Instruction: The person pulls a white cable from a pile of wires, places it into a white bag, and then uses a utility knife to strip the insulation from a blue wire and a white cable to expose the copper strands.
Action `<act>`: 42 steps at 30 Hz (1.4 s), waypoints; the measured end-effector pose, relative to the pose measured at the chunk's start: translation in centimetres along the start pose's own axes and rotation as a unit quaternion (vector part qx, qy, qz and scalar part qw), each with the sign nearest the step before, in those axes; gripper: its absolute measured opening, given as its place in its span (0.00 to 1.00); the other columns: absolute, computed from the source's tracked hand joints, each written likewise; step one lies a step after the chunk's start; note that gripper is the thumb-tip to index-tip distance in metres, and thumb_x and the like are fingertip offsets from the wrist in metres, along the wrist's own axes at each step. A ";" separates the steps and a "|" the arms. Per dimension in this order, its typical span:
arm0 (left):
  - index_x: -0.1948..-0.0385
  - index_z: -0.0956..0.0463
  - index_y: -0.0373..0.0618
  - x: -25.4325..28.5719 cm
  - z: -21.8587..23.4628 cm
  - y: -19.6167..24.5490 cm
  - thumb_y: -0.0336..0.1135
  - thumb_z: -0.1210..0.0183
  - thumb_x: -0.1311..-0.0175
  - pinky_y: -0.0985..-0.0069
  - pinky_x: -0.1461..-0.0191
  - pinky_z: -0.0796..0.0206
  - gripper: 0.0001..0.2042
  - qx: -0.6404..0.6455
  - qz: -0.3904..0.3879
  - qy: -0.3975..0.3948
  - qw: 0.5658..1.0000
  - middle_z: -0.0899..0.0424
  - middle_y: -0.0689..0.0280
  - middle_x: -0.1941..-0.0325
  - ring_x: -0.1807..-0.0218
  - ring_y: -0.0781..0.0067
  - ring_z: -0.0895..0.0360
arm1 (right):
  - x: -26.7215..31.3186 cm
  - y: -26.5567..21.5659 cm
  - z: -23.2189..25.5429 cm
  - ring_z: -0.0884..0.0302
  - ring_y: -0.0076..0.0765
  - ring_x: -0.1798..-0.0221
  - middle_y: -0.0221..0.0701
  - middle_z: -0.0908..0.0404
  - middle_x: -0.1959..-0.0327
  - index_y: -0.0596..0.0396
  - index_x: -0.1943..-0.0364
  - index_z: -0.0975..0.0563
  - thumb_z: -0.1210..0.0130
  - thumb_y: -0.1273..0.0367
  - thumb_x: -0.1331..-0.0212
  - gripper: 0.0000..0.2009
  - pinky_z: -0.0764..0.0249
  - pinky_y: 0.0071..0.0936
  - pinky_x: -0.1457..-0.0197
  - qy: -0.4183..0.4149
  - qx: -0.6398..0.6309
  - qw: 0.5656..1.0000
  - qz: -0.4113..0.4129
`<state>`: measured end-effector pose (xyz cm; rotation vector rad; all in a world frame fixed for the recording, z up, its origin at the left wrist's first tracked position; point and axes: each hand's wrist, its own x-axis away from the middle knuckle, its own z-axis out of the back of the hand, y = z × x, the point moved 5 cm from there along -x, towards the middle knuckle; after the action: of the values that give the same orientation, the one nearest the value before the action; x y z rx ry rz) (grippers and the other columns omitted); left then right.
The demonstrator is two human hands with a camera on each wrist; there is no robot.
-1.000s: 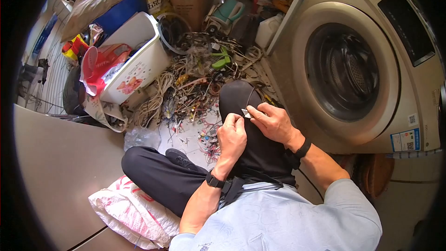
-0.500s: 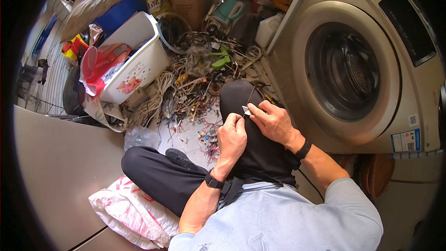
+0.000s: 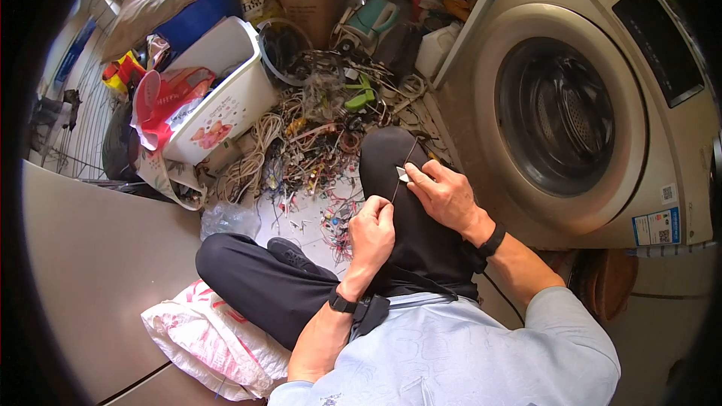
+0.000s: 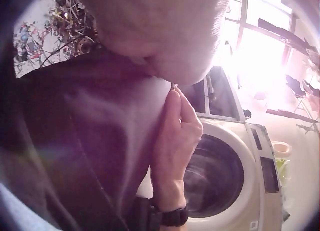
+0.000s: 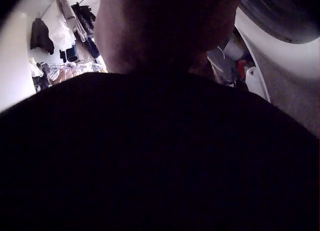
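Observation:
In the head view, my left hand (image 3: 371,234) pinches a thin dark wire (image 3: 411,152) between thumb and curled fingers, over the raised right knee. The wire runs taut from those fingertips up past my right hand (image 3: 445,197) and over the knee. Between its thumb and fingers the right hand grips a small, flat, pale angular piece (image 3: 402,174) against the wire; I cannot tell what this piece is. From the left wrist, the right hand (image 4: 176,136) shows beyond the knee, fingertips close to the left hand (image 4: 155,36). The right wrist view is mostly dark.
A heap of scrap wires (image 3: 316,139) spreads over the floor ahead, with a green plastic piece (image 3: 360,94) on it. A white bin (image 3: 226,116) stands at the left. The washing machine (image 3: 489,135) is close on the right. A white sack (image 3: 218,346) lies beneath the left leg.
My left hand has drawn back slightly toward the body, and more wire shows between the two hands. The right hand and pale piece have shifted only a little.

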<state>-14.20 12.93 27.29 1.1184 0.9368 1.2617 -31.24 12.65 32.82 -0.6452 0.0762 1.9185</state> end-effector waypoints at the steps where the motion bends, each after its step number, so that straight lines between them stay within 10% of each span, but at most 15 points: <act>1: 0.66 0.21 0.36 0.1 0.1 0.0 0.28 0.42 0.32 0.76 0.67 0.34 0.05 0.000 -0.001 0.000 1.000 0.22 0.68 0.76 0.72 0.82 0.28 | 0.0 -0.1 0.0 0.21 0.37 0.69 0.31 0.27 0.67 0.51 0.46 0.19 0.33 0.67 0.42 0.19 0.22 0.32 0.66 -0.002 0.005 1.000 0.001; 36: 0.60 0.20 0.40 3.3 3.4 -2.0 0.35 0.39 0.33 0.60 0.63 0.26 0.08 -0.097 0.070 -0.162 0.979 0.15 0.52 0.73 0.69 0.50 0.15 | 0.6 -0.5 0.6 0.22 0.37 0.70 0.31 0.28 0.68 0.51 0.46 0.19 0.32 0.67 0.44 0.20 0.23 0.33 0.67 0.015 0.014 1.000 0.012; 42: 0.57 0.22 0.36 -0.9 0.2 2.2 0.37 0.36 0.33 0.62 0.58 0.24 0.13 -0.109 -0.084 -0.029 0.990 0.13 0.50 0.65 0.63 0.51 0.14 | 0.3 -0.4 0.5 0.22 0.37 0.70 0.31 0.28 0.68 0.52 0.46 0.19 0.32 0.67 0.44 0.20 0.23 0.32 0.67 0.015 0.014 0.999 0.024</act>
<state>-14.58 11.93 29.45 0.8818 0.8101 1.1564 -31.18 13.25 33.15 -0.6582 0.1392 1.9514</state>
